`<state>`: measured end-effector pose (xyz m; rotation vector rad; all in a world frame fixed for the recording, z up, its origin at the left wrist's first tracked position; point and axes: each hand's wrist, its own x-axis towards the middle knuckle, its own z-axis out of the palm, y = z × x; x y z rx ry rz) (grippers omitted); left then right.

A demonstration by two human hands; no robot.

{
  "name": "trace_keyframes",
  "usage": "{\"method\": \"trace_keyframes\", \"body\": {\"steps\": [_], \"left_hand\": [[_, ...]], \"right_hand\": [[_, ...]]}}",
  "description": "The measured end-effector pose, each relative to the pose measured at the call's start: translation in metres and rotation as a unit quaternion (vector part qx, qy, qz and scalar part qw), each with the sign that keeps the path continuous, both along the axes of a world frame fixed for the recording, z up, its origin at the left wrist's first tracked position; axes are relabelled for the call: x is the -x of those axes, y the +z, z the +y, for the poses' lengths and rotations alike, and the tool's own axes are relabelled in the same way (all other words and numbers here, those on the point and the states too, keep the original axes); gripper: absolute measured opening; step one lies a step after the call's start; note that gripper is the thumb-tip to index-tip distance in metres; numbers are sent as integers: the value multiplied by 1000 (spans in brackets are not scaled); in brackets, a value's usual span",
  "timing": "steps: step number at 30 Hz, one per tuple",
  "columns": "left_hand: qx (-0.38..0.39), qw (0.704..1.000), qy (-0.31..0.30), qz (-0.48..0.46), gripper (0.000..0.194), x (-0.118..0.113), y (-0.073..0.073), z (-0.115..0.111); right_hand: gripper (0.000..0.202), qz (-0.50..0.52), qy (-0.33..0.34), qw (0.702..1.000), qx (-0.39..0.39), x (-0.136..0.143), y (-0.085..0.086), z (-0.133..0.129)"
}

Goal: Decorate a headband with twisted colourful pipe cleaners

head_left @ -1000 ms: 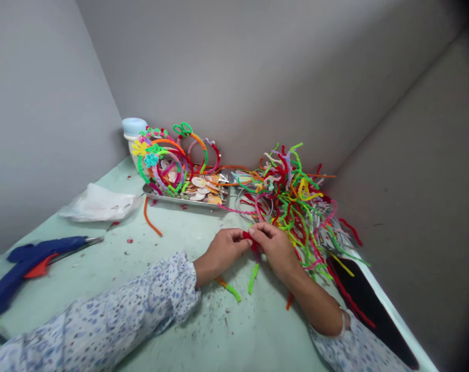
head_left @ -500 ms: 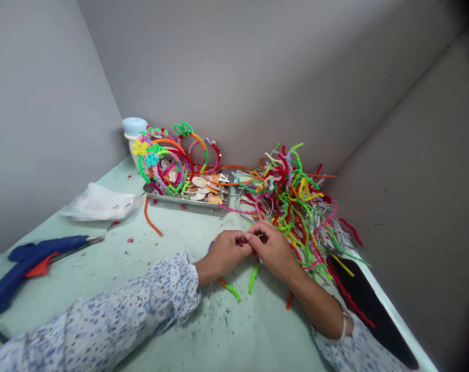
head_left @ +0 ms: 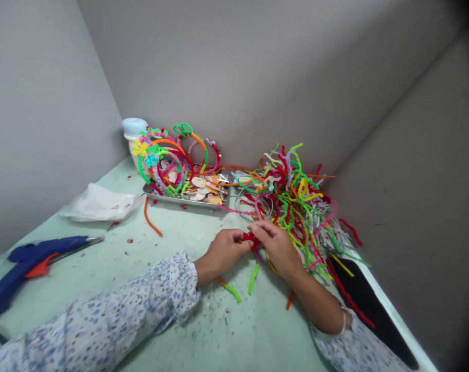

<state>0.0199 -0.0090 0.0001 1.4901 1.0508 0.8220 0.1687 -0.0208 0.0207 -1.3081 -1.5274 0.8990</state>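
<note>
Between my hands is a small bunched red pipe cleaner piece (head_left: pixel 252 241), partly covered by fingers. My left hand (head_left: pixel 227 252) is closed in a pinch on its left side. The thumb and fingers of my right hand (head_left: pixel 279 250) close on it from the right and above. Below the hands, a purple-and-green pipe cleaner end (head_left: pixel 253 279) sticks out. An orange-and-green pipe cleaner end (head_left: pixel 232 292) emerges from under my left wrist; where these ends lead is hidden. Beneath my right forearm an orange pipe cleaner tip (head_left: pixel 290 300) shows.
A heap of colourful pipe cleaners (head_left: pixel 296 206) lies behind my right hand. Finished-looking headbands (head_left: pixel 172 155) stand in a metal tray (head_left: pixel 180 200) of patches. Leftward are a plastic bag (head_left: pixel 100 202) and a blue glue gun (head_left: pixel 44 250). A black flat panel (head_left: pixel 374 305) borders the right edge.
The red piece, hidden before, now shows between my fingertips. My right fingers have shifted slightly up and spread from my left fingers. My left hand has barely moved.
</note>
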Motion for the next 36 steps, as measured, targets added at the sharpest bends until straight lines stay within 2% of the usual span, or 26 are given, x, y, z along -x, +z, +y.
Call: {"method": "trace_keyframes", "body": {"steps": [3,11,17,20,29,36], "left_hand": [[16,999,-1,-37,17,0,3,0],[13,1000,-5,-25,15,0,-1,0],[37,995,48,-79,21,1,5,2],[52,990,62,-116,21,2,7,3],[103,976,26,-188,13,3,3,7],[69,981,44,-176,10,3,4,6]], "right_hand": [[22,34,-8,999,25,-2,-1,1],[18,-14,3,1000,-7,1,-2,1],[21,88,-11,995,47,2,-2,-2],[20,106,-3,993,53,3,-5,-2],[20,141,-28,987,72,2,-16,4],[28,146,-8,985,86,2,-14,-1]]}}
